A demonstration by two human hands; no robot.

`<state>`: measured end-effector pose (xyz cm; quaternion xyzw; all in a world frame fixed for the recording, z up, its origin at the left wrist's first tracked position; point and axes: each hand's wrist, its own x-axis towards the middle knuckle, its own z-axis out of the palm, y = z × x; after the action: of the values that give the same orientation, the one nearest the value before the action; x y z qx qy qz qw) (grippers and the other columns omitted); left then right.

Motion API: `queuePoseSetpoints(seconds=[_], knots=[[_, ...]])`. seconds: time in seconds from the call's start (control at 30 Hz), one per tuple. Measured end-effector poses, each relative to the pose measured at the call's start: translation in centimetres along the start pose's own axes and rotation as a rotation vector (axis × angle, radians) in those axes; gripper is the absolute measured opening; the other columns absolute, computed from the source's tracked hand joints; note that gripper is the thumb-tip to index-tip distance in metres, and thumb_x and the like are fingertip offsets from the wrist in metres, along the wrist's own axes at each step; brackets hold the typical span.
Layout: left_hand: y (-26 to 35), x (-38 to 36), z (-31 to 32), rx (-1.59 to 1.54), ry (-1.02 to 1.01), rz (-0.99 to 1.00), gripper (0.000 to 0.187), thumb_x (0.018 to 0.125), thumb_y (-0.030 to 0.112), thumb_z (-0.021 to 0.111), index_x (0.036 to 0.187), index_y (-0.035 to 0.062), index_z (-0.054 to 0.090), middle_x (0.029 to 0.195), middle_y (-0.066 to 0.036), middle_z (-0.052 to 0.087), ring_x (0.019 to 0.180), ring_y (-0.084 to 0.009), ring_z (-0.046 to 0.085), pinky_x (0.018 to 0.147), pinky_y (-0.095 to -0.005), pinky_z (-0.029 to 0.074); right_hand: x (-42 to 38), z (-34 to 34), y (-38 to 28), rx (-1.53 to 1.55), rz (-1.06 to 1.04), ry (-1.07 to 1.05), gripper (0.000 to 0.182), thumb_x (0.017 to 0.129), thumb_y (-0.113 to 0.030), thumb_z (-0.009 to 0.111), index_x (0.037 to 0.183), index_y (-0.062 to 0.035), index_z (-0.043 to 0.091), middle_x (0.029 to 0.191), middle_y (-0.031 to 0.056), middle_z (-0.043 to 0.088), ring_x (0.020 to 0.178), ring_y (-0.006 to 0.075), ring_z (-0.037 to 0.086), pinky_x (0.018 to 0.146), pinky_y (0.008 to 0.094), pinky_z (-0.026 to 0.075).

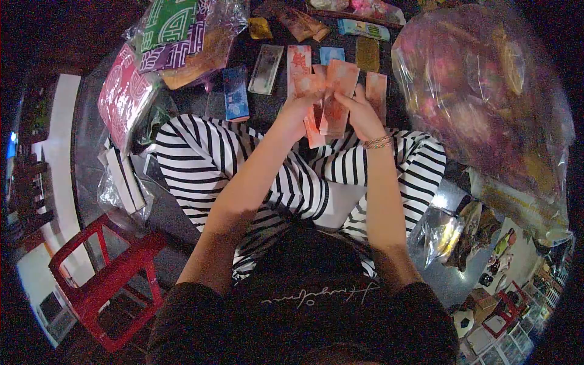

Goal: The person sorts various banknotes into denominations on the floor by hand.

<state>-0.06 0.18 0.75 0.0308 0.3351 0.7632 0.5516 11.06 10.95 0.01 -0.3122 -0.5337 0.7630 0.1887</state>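
Observation:
Red-orange paper notes (339,91) are spread between my two hands above my crossed legs. My left hand (299,109) is closed on some of these notes from the left side. From the right, my right hand (364,115) grips the upright notes with its thumb across them. Beyond my hands lie a red note (298,58), a blue note (332,56) and a yellowish packet (367,55). Another orange note (376,91) is just right of my right hand. Left of my hands are a grey-green note (266,70) and a blue stack (236,94).
Patterned packs in clear plastic (170,36) stand at the upper left. A large plastic bag (480,91) with pink contents fills the right. A red stool (109,280) is at the lower left, and a ball (463,322) at the lower right.

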Motion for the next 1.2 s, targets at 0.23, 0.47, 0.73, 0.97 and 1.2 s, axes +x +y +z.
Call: queuePoseSetpoints(seconds=[0.23, 0.47, 0.73, 0.97, 1.2], knots=[[-0.2, 0.7, -0.3, 0.083, 0.15, -0.059, 0.023, 0.083, 0.003, 0.047, 0.106, 0.0003, 0.048, 0.094, -0.01, 0.058, 0.083, -0.0212, 0.06, 0.072, -0.0334, 0.049, -0.7, 0.1, -1.6, 0.128, 0.174, -0.054, 0.042, 0.079, -0.018, 0.061, 0.113, -0.0018, 0.043, 0.105, 0.0074, 0.055, 0.096, 0.0152, 0.054, 0.082, 0.027, 0.042], [0.0, 0.2, 0.0, -0.012, 0.065, -0.049, 0.024, 0.085, 0.01, 0.052, 0.107, 0.0035, 0.049, 0.099, -0.008, 0.058, 0.089, -0.0199, 0.058, 0.076, -0.0333, 0.049, -1.0, 0.7, -2.0, 0.11, 0.068, -0.025, 0.039, 0.079, -0.011, 0.059, 0.115, -0.0022, 0.045, 0.107, 0.0068, 0.055, 0.098, 0.0137, 0.053, 0.084, 0.0265, 0.041], [-0.1, 0.4, -0.3, 0.012, 0.052, -0.042, 0.023, 0.084, 0.011, 0.055, 0.106, 0.0049, 0.051, 0.098, -0.006, 0.059, 0.087, -0.0172, 0.058, 0.075, -0.0317, 0.049, -1.1, 1.5, -1.3, 0.213, 0.043, 0.036, 0.031, 0.077, -0.01, 0.06, 0.106, -0.0025, 0.052, 0.102, 0.0052, 0.058, 0.095, 0.0137, 0.054, 0.082, 0.0253, 0.042], [0.6, 0.0, 0.3, 0.025, 0.062, -0.054, 0.023, 0.082, 0.013, 0.058, 0.103, 0.0053, 0.053, 0.095, -0.005, 0.06, 0.083, -0.0153, 0.059, 0.073, -0.0305, 0.049, -0.4, 0.1, -1.1, 0.467, 0.105, 0.008, 0.026, 0.078, -0.007, 0.055, 0.103, -0.001, 0.053, 0.1, 0.0059, 0.058, 0.096, 0.0149, 0.055, 0.082, 0.0264, 0.044], [0.3, 0.3, 0.2, 0.026, 0.081, -0.019, 0.025, 0.081, 0.016, 0.06, 0.103, 0.0058, 0.053, 0.097, -0.004, 0.059, 0.087, -0.0158, 0.058, 0.075, -0.032, 0.048, -1.2, 1.3, -1.7, 0.407, 0.122, -0.005, 0.025, 0.076, -0.009, 0.057, 0.1, -0.0021, 0.054, 0.099, 0.0061, 0.058, 0.093, 0.0149, 0.056, 0.08, 0.0263, 0.044]])
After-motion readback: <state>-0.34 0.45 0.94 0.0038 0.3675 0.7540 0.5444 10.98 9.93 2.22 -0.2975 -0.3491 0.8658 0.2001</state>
